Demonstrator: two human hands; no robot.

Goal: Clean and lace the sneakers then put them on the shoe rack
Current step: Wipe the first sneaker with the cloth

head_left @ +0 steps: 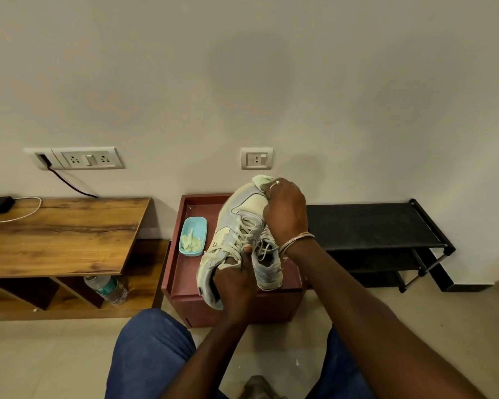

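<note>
The left hand (236, 280) holds a cream-and-grey laced sneaker (228, 226) up over a low maroon box-shaped bench (185, 272). Its grip is closed on the collar, with the fingers tucked into the opening and the thumb pressed on the laces. The shoe tilts with its toe toward twelve o'clock and its heel toward six. The right hand (285, 214), at two o'clock of that shoe, has its grip closed round a pale green crumpled cloth (261, 181) and presses it against the toe (a ring shows on one finger and thin bangles (297, 240) circle the wrist). A second grey sneaker (268, 272) stands on the bench just behind the raised one, at about four o'clock of it, partly hidden by the hands. At nine o'clock of the raised shoe a light blue oblong plastic tub (198, 226) sits on the bench with pale scraps of wipe (189, 241) in it. At three o'clock of the bench stands a black tiered fabric-and-tube shoe rack (366, 223). At nine o'clock is a wood-grain shelf unit (58, 231) with a clear plastic water bottle (107, 289) lying in a lower compartment. Two white wall socket plates (88, 159) hang above. Blue denim knees (150, 349) fill the six o'clock edge.
</note>
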